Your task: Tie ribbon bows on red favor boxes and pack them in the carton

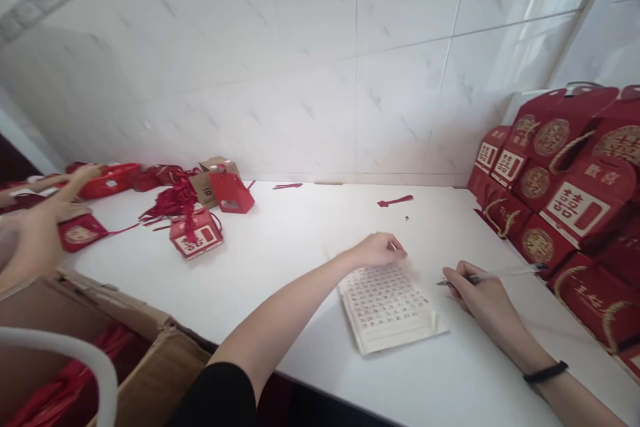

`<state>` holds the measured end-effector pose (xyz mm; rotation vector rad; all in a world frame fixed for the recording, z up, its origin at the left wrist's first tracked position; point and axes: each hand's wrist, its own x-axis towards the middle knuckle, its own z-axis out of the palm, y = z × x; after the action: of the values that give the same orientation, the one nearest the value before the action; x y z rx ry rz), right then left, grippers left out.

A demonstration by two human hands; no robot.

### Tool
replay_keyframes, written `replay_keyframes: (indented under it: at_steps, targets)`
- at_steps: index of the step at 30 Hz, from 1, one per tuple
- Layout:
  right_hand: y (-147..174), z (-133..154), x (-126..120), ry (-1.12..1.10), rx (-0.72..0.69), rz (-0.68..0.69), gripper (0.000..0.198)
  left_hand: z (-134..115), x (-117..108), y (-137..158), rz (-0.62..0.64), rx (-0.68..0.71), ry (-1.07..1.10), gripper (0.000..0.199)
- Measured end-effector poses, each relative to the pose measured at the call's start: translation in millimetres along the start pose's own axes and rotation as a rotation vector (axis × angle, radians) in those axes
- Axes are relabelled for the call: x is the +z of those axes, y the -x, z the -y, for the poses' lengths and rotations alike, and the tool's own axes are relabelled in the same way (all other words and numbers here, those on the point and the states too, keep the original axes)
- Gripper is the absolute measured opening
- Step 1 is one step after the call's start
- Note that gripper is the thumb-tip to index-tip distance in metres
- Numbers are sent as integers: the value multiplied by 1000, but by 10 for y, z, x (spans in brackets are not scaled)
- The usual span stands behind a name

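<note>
An open notebook (387, 300) with rows of handwritten characters lies at a slant on the white table. My left hand (377, 250) reaches across to its top edge, fingers closed at the upper right corner of a page, which looks blurred there. To the right of the notebook, my right hand (475, 290) grips a pen (510, 271) with a clear barrel. Its tip points left toward the page, apart from the paper. A black band circles my right wrist.
Red gift boxes (537, 183) are stacked along the right side. Small red boxes (196, 233) and dark red ribbons (173, 203) lie at left. Another person's hand (75, 193) is at far left, above an open cardboard box (150, 373). A ribbon piece (395, 201) lies near the wall.
</note>
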<state>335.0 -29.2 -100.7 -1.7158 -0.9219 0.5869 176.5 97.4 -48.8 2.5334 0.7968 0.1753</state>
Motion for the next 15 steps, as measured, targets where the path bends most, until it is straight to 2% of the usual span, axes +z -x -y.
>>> replay_keyframes:
  at_steps: [4,6,9,12,15]
  targets:
    - [-23,-58,-19,-37,25,8,36,478,-742,116,-203,-228,-192,30]
    - [-43,-96,-25,-22,43,18,37,815,-1168,373,-282,-375,-267,36]
    - [-60,-125,-26,72,34,34,36,1288,-1700,984,-392,-611,-354,52]
    - [-54,-103,-30,124,14,54,35,1601,-2007,1688,-502,-797,-390,59]
    - [-39,-57,-34,127,27,67,35,1768,-2082,2259,-540,-902,-332,57]
